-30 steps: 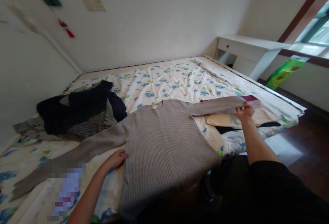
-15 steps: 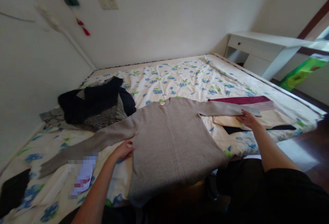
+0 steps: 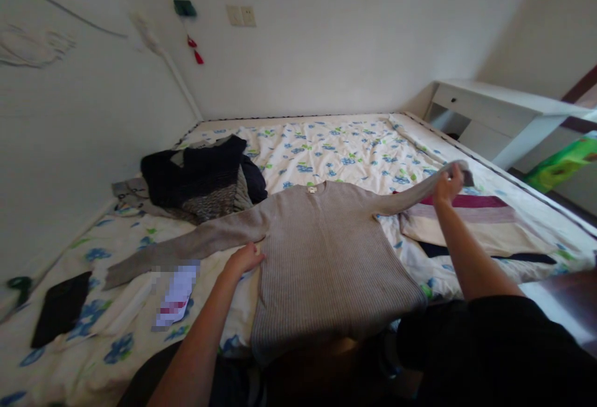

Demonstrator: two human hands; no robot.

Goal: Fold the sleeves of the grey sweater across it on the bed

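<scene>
A grey ribbed sweater [image 3: 321,251] lies flat, front down, on a bed with a blue-flowered cover [image 3: 336,145]. My left hand [image 3: 245,257] rests flat on the sweater's left edge near the armpit. The left sleeve [image 3: 186,246] stretches out to the left over the cover. My right hand [image 3: 446,184] grips the cuff of the right sleeve [image 3: 410,194] and holds it lifted off the bed, above a folded cream, maroon and dark striped garment [image 3: 471,226].
A heap of dark clothes [image 3: 205,177] lies at the back left by the wall. A flat black item [image 3: 60,307] and a pixelated patch [image 3: 177,292] sit at the left. A white desk [image 3: 499,114] and a green bag [image 3: 559,161] stand to the right.
My right hand has closed on the right sleeve's cuff and raised it off the striped garment. The left hand stayed on the sweater's edge. The view has swung leftward.
</scene>
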